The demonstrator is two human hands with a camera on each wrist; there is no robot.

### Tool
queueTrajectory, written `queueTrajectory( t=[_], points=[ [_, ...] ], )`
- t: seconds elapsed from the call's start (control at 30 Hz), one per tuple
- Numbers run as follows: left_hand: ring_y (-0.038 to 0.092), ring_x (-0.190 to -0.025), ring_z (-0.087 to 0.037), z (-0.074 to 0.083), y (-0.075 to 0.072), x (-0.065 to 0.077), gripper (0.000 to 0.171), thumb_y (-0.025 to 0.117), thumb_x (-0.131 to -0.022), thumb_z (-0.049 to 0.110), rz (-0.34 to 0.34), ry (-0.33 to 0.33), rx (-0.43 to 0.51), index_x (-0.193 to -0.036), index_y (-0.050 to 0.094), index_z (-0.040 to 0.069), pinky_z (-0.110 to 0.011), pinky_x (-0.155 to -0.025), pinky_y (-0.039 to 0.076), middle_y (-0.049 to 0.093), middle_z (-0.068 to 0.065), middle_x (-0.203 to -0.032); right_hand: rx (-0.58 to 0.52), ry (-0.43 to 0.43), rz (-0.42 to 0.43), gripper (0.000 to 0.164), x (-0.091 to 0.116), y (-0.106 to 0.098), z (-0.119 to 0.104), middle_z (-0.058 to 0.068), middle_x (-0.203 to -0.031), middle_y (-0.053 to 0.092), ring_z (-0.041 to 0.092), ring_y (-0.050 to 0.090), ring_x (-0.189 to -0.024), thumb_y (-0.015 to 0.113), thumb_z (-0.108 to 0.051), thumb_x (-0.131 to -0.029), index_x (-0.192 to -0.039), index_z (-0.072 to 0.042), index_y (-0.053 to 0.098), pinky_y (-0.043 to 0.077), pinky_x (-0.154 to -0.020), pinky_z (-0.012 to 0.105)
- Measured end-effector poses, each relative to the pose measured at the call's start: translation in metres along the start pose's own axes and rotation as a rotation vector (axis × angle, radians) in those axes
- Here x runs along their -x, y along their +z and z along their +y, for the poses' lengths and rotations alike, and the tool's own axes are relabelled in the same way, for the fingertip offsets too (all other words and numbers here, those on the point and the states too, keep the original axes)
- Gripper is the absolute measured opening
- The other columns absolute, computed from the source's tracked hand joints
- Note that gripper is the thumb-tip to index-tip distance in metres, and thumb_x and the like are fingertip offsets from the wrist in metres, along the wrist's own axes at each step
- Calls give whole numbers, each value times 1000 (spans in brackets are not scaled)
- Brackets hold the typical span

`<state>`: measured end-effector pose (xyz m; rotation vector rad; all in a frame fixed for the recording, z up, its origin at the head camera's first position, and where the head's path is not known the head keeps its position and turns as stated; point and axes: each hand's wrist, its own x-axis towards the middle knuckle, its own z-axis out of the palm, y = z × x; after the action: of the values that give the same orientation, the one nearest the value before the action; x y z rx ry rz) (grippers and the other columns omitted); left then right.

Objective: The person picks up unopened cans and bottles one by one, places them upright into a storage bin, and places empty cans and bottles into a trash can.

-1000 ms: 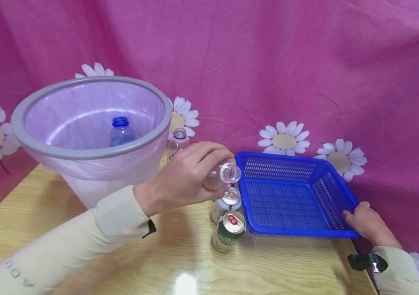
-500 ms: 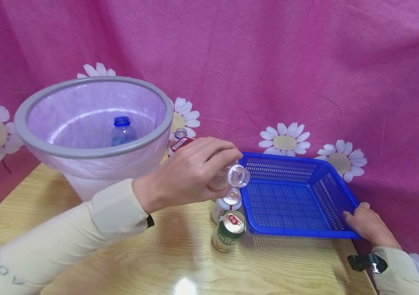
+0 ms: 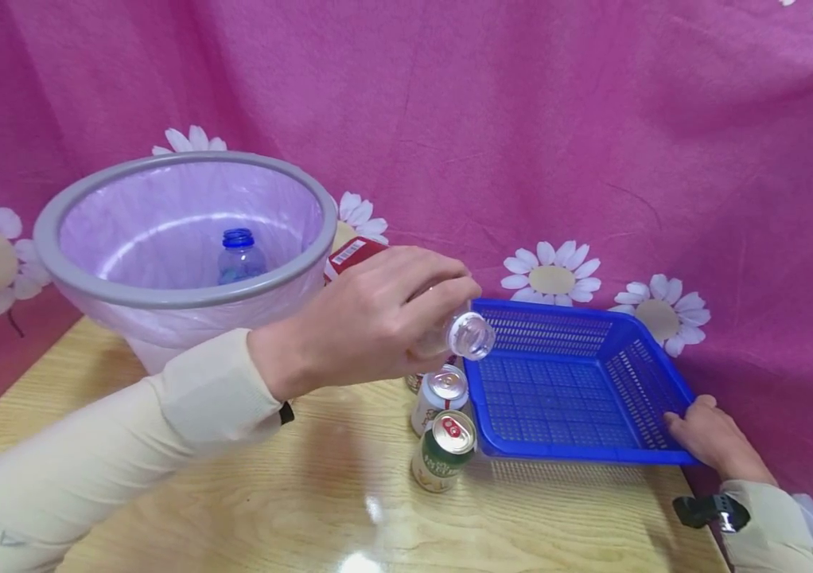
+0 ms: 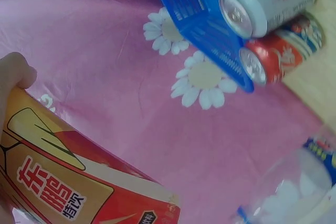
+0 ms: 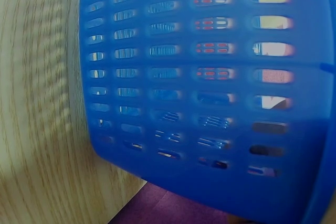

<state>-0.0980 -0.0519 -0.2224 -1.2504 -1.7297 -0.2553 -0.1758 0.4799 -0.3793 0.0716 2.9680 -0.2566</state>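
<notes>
My left hand (image 3: 385, 318) grips a clear plastic bottle (image 3: 471, 336), fingers curled round it. The bottle is lying tilted, its uncapped mouth toward the basket and its red base end toward the bin. Its red and gold label fills the lower left of the left wrist view. With my right hand (image 3: 714, 438) I hold the right rim of a blue plastic basket (image 3: 593, 452). Below the bottle, along the basket's left side, stand a white can (image 3: 441, 398) and a green-and-gold can (image 3: 445, 450). A red can (image 4: 275, 53) shows beside them in the left wrist view.
A lined waste bin (image 3: 184, 298) stands at the left, with a blue-necked bottle (image 3: 239, 259) inside. Another clear bottle (image 4: 289, 187) appears low in the left wrist view. A pink flowered cloth (image 3: 449, 119) hangs behind the wooden table (image 3: 292, 501).
My left hand has moved slightly right and up with the bottle, whose mouth now overlaps the basket's left edge and whose red base end has come into view. My right hand stays on the basket.
</notes>
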Motion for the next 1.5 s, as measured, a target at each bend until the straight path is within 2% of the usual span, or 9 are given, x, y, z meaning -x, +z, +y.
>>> queueTrajectory(
  t=[0.13, 0.33, 0.63, 0.97, 1.07, 1.3, 1.5],
  points=[
    [70, -104, -27, -4, -9, -6, 30, 65, -86, 5, 13, 20, -6, -116, 67, 2, -38, -102, 58, 73, -12, -111, 0, 2, 5, 72, 0, 0, 0, 58, -107, 48, 67, 56, -101, 46, -29, -102, -120, 36, 23, 48, -88, 72],
    [71, -104, -27, -7, -17, -9, 26, 63, -91, 5, -5, 35, -11, -116, 68, 2, -39, -100, 60, 74, -12, -112, 2, -13, 13, 68, 0, -1, 1, 55, -102, 50, 65, 57, -97, 47, -29, -102, -117, 35, 26, 49, -85, 70],
    [72, -102, -28, -9, -23, -15, 26, 66, -90, 7, 31, 75, -59, -115, 69, 1, -38, -99, 60, 74, -12, -110, 1, 14, -15, 69, 0, 1, -1, 57, -107, 48, 65, 56, -101, 45, -29, -103, -119, 35, 24, 48, -89, 71],
    [70, -105, -32, -17, -46, -24, 35, 72, -84, 7, 7, 54, -50, -118, 67, 0, -41, -101, 59, 72, -16, -113, -7, 0, -1, 70, 0, 1, 0, 55, -103, 49, 64, 57, -96, 45, -29, -102, -118, 36, 25, 49, -86, 70],
    [69, -105, -32, -21, -51, -24, 37, 73, -83, 5, 2, 53, -57, -118, 66, 0, -41, -100, 59, 72, -16, -113, -6, 3, -1, 69, 0, 1, -1, 55, -103, 49, 63, 57, -96, 45, -29, -102, -118, 36, 25, 49, -86, 70],
    [69, -101, -31, -30, -62, -19, 34, 55, -83, -2, 13, 40, -90, -116, 66, -2, -42, -96, 60, 72, -17, -110, -5, 2, -1, 70, 0, 0, 0, 55, -104, 49, 63, 57, -97, 45, -29, -103, -118, 35, 24, 49, -87, 71],
    [69, -104, -33, -35, -71, -11, 34, 57, -85, -1, -6, 1, -100, -117, 66, -3, -44, -99, 60, 72, -20, -112, -4, 9, -10, 70, -1, 0, 0, 55, -105, 48, 62, 57, -97, 45, -30, -103, -120, 35, 23, 49, -88, 71]
  ],
)
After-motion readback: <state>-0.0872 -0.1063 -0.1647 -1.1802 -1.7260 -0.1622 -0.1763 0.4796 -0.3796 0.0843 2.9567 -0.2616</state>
